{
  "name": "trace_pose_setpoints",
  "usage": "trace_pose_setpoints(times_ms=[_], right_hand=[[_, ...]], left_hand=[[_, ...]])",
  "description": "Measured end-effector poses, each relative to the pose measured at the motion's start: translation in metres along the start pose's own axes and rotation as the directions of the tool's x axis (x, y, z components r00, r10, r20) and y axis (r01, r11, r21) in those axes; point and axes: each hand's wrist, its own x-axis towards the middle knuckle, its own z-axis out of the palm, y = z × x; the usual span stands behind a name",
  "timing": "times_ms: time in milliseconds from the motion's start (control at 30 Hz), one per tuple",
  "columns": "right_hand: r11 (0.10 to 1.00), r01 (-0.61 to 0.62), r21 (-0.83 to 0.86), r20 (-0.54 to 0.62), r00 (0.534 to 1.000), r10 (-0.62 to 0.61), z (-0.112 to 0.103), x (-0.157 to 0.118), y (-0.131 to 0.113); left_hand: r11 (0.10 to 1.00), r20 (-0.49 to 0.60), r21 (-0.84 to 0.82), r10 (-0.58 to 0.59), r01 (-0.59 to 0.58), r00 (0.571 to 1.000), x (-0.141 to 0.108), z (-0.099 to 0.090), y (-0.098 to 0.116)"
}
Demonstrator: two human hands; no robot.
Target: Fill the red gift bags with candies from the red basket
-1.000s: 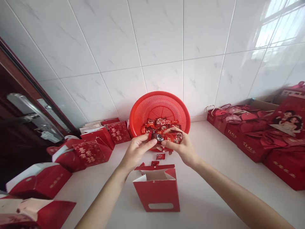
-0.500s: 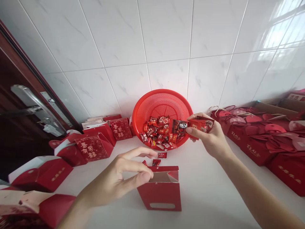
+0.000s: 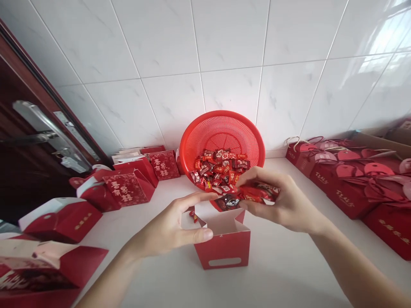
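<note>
A red paper gift box (image 3: 223,251) stands upright with its top open and its pale inside showing. At its left side, my left hand (image 3: 170,224) holds the mouth, thumb at the front edge and fingers along the back flap. Several red and dark wrapped candies (image 3: 252,193) are pinched in my right hand (image 3: 284,205). They hang over the back right of the box's mouth, one dark packet (image 3: 227,201) pointing left above the opening. A small wrapped candy (image 3: 193,214) shows in the gap between my left thumb and fingers.
Behind the box, a red plastic basket (image 3: 221,114) leans against the tiled wall, holding many wrapped candies (image 3: 221,169). Red boxes (image 3: 126,188) line the left side, near a door handle (image 3: 48,128). Closed red boxes with handles (image 3: 343,188) crowd the right.
My right hand has brought the candies from the basket's front down and left to the box's mouth. My left hand has spread across the opening, which looks wider now.
</note>
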Motion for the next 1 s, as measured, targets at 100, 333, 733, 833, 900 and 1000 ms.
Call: trace_pose_setpoints(times_ms=[100, 333, 733, 833, 900, 1000], right_hand=[[0.998, 0.003, -0.068, 0.090, 0.996, 0.003, 0.010, -0.002, 0.000], [0.956, 0.079, -0.282, 0.101, 0.993, -0.052, 0.024, -0.004, 0.004], [0.826, -0.318, 0.465, -0.005, 0.932, 0.362, 0.022, 0.006, 0.004], [0.846, -0.284, 0.452, -0.027, 0.943, 0.332, 0.034, 0.004, 0.007], [0.910, -0.219, 0.352, -0.065, 0.964, 0.258, 0.042, 0.002, 0.008], [0.963, -0.166, 0.212, -0.049, 0.983, 0.180, 0.050, 0.000, 0.008]], left_hand=[[0.999, 0.017, -0.042, -0.023, 0.024, 1.000, 0.000, 0.001, 0.001], [0.998, 0.031, -0.034, -0.055, 0.056, 0.998, 0.002, 0.000, -0.001], [0.997, 0.046, -0.043, -0.059, 0.061, 0.997, 0.003, 0.000, 0.000], [0.997, 0.050, -0.046, -0.065, 0.067, 0.997, 0.003, 0.000, -0.001], [0.997, 0.052, -0.048, -0.052, 0.055, 0.997, 0.003, 0.000, -0.001], [0.997, 0.055, -0.062, -0.032, 0.035, 0.998, 0.004, 0.001, -0.002]])
